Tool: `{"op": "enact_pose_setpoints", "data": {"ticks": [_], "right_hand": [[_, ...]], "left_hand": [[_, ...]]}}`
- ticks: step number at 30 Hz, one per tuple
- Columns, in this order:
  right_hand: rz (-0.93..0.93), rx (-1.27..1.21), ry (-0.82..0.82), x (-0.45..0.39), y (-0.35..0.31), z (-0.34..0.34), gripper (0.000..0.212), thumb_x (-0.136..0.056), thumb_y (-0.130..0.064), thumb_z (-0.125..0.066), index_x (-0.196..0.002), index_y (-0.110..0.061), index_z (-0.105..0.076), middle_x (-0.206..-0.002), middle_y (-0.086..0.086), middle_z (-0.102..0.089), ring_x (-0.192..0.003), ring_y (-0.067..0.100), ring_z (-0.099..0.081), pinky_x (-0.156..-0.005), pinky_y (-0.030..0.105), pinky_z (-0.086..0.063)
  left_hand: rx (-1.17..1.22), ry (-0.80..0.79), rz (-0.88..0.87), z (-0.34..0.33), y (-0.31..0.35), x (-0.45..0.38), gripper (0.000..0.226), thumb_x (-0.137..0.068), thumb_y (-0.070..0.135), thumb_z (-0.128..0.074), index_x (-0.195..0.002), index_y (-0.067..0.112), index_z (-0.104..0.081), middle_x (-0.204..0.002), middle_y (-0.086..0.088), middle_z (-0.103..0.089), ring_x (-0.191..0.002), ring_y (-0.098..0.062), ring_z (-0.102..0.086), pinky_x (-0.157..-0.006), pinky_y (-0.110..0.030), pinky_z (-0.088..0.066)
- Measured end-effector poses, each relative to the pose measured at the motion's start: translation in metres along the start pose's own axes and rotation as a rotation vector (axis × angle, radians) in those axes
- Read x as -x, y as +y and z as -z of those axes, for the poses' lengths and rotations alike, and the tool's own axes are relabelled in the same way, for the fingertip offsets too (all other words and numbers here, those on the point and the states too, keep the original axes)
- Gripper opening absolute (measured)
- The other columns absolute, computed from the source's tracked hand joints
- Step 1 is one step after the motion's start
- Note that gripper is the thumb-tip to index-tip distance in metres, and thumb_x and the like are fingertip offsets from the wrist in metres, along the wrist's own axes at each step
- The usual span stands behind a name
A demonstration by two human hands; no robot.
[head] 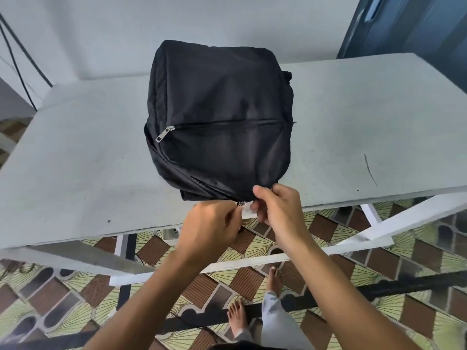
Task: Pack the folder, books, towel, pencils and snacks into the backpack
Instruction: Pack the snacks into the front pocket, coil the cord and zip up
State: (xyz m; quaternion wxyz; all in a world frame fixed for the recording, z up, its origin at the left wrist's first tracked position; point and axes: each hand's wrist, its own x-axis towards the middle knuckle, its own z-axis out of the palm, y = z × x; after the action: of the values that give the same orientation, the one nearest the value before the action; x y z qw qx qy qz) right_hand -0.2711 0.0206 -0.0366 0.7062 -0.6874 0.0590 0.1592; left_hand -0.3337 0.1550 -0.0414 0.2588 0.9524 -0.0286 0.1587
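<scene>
A black backpack (219, 117) lies bulging on the grey table (83, 160), its top end toward me at the table's near edge. Its front pocket zip is closed, with a silver pull (164, 133) at the left. My left hand (212, 226) pinches the main zipper pull (240, 203) at the bag's near end. My right hand (275, 205) pinches the black fabric just right of that pull. The folder, books, towel, pencils and snacks are not in sight.
The table has a white metal frame (374, 223) below it, over a patterned tile floor. A dark blue door (404, 24) stands at the back right and black cables (15, 56) hang on the left wall. My bare feet show under the table's edge.
</scene>
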Motion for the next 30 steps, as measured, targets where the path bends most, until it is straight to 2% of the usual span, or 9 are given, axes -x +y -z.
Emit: {"op": "enact_pose_setpoints", "data": {"ticks": [7,9,11,14,16,18,22,26,30], "right_hand": [[0.156,0.061,0.183,-0.014,-0.017,0.032,0.026,-0.088,-0.010,-0.058,-0.069,0.005,-0.050,-0.056,0.007,-0.052,-0.046,0.009,-0.043,-0.044,0.024,-0.035],[0.402,0.341,0.280,-0.011,-0.014,0.032,0.020,-0.087,-0.015,-0.063,-0.075,-0.004,-0.053,-0.068,0.002,-0.053,-0.059,0.007,-0.046,-0.055,0.026,-0.039],[0.698,0.534,0.414,-0.002,-0.018,0.020,0.025,-0.085,-0.019,-0.070,-0.103,-0.007,-0.058,-0.094,0.002,-0.055,-0.086,0.013,-0.051,-0.074,0.023,-0.045],[1.042,0.704,0.194,0.005,-0.022,-0.012,0.042,-0.079,-0.015,-0.070,-0.117,-0.003,-0.060,-0.114,0.012,-0.055,-0.109,0.027,-0.050,-0.092,0.033,-0.042],[1.005,0.956,-0.097,0.001,-0.016,-0.035,0.060,-0.071,-0.017,-0.070,-0.128,-0.007,-0.054,-0.121,0.011,-0.054,-0.112,0.029,-0.050,-0.089,0.041,-0.045],[0.913,1.133,-0.206,-0.006,-0.008,-0.048,0.072,-0.064,-0.015,-0.076,-0.131,-0.007,-0.050,-0.116,0.010,-0.056,-0.103,0.030,-0.054,-0.080,0.043,-0.050],[0.913,1.026,-0.132,-0.015,-0.002,-0.045,0.038,-0.059,-0.005,-0.082,-0.093,-0.009,-0.066,-0.084,0.003,-0.060,-0.076,0.025,-0.060,-0.057,0.034,-0.052],[0.927,0.975,-0.141,-0.016,-0.004,-0.043,0.026,-0.067,-0.005,-0.079,-0.086,-0.011,-0.062,-0.080,-0.001,-0.058,-0.073,0.020,-0.057,-0.055,0.033,-0.051],[0.924,0.998,-0.161,-0.015,-0.010,-0.044,0.027,-0.066,-0.006,-0.080,-0.084,-0.014,-0.061,-0.078,-0.005,-0.055,-0.069,0.013,-0.054,-0.051,0.025,-0.046]], "left_hand": [[-0.197,0.163,0.159,0.081,-0.075,-0.013,0.041,-0.087,0.033,-0.052,-0.053,0.010,-0.052,-0.044,0.003,-0.037,-0.042,-0.021,-0.034,-0.045,-0.027,-0.031],[-0.179,0.102,0.050,0.081,-0.083,-0.019,0.044,-0.089,0.036,-0.046,-0.056,0.009,-0.052,-0.047,0.002,-0.044,-0.043,-0.020,-0.041,-0.045,-0.028,-0.035],[-0.134,0.042,-0.052,0.067,-0.074,-0.021,0.039,-0.091,0.032,-0.046,-0.057,0.014,-0.043,-0.050,0.005,-0.041,-0.043,-0.017,-0.037,-0.044,-0.026,-0.031],[-0.053,-0.014,-0.111,0.042,-0.058,-0.010,0.035,-0.092,0.028,-0.048,-0.060,0.014,-0.044,-0.054,0.007,-0.039,-0.045,-0.015,-0.035,-0.045,-0.028,-0.031],[-0.021,-0.027,-0.108,0.031,-0.057,-0.001,0.034,-0.092,0.027,-0.048,-0.062,0.011,-0.049,-0.056,0.006,-0.042,-0.046,-0.014,-0.036,-0.044,-0.031,-0.034],[-0.024,-0.005,-0.095,0.033,-0.060,0.005,0.034,-0.092,0.027,-0.049,-0.061,0.012,-0.048,-0.056,0.009,-0.039,-0.046,-0.013,-0.034,-0.043,-0.031,-0.034],[-0.150,0.090,-0.024,0.055,-0.074,0.005,0.040,-0.092,0.033,-0.048,-0.058,0.013,-0.050,-0.052,0.009,-0.040,-0.043,-0.015,-0.034,-0.041,-0.028,-0.033],[-0.273,0.189,0.142,0.070,-0.104,-0.021,0.041,-0.090,0.040,-0.045,-0.057,0.016,-0.053,-0.050,0.007,-0.042,-0.045,-0.024,-0.040,-0.048,-0.026,-0.033],[-0.332,0.226,0.281,0.077,-0.129,-0.055,0.034,-0.093,0.032,-0.056,-0.068,0.011,-0.065,-0.060,-0.006,-0.063,-0.060,-0.036,-0.057,-0.056,-0.029,-0.035]]}}
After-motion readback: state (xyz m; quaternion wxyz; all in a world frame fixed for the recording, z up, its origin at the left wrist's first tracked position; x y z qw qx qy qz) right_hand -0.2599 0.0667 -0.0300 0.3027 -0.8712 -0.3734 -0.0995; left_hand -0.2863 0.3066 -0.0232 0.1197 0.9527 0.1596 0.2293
